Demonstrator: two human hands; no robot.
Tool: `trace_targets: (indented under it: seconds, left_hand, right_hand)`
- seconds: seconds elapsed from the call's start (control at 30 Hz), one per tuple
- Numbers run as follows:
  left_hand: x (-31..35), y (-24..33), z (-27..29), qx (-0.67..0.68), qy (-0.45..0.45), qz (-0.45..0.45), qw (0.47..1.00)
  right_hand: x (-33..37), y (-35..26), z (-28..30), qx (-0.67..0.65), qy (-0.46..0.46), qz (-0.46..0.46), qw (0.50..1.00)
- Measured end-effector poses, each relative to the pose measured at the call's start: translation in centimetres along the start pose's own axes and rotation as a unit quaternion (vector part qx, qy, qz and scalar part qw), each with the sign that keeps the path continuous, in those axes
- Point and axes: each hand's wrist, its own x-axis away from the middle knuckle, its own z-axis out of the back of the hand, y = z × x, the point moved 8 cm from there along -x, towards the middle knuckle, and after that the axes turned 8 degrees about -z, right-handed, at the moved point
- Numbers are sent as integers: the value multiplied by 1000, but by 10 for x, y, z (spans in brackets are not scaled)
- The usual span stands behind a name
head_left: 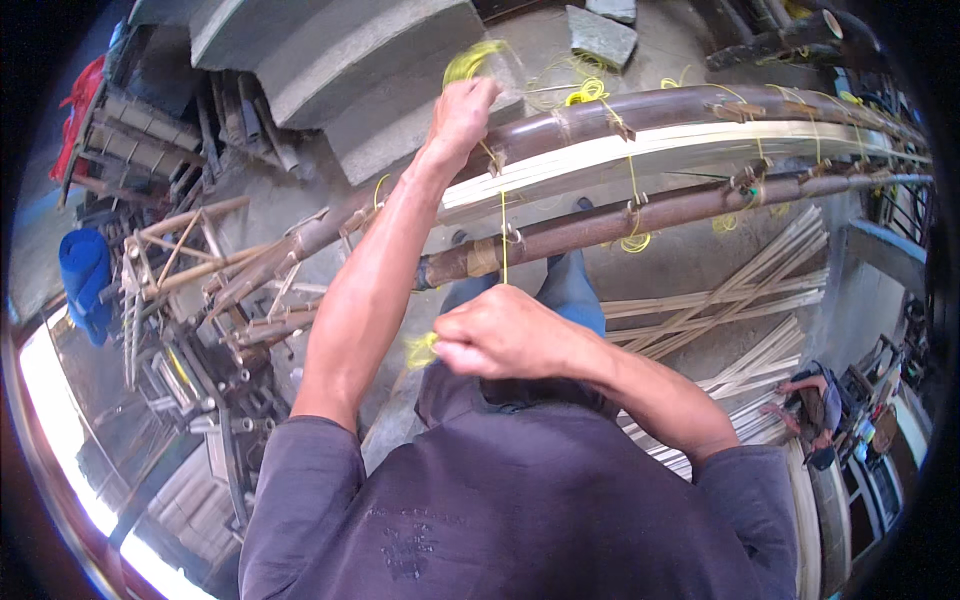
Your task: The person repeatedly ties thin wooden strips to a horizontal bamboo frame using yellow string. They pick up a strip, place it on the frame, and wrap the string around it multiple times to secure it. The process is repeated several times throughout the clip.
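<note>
My left hand (pixel 463 118) is closed on a blurred coil of yellow cord (pixel 473 62), held out beyond the far brown bamboo pole (pixel 690 106). My right hand (pixel 515 335) is in a fist in front of my body, on this side of the near bamboo pole (pixel 580 232). Yellow cord (pixel 422 350) shows at its fingers, and a taut yellow line (pixel 505 235) runs from between the poles down to it. Pale split strips (pixel 640 165) lie in a long bundle between the two poles. Similar yellow ties cross between the poles farther right.
Concrete steps (pixel 340 75) rise at the far left, near a flat stone slab (pixel 602 38). Bamboo frames (pixel 190 245) and a blue roll (pixel 86 275) stand at the left. Loose pale strips (pixel 740 290) cover the floor at the right. Coils of yellow cord (pixel 588 92) hang along the poles.
</note>
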Motion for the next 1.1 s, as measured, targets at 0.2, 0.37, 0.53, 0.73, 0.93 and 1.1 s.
trace_targets:
  seconds: [0.2,0.37,0.53,0.73,0.93,1.1]
  left_hand:
    - [-23,4,-7,-139,-97,-105,980]
    - [83,42,140,-167,-100,-228,954]
    - [184,0,159,-211,-95,-181,956]
    - [172,-51,128,-218,-62,-215,950]
    - [168,-39,131,-215,25,-263,940]
    - [164,-42,125,-235,-10,-196,952]
  right_hand:
    - [-2,98,-24,324,19,-95,941]
    - [45,41,-57,215,142,-104,961]
    - [3,161,-175,-488,297,-362,737]
    - [-45,-42,-58,279,191,-200,920]
    - [-210,-128,-56,371,-13,151,916]
    - [-227,35,46,444,161,-360,804]
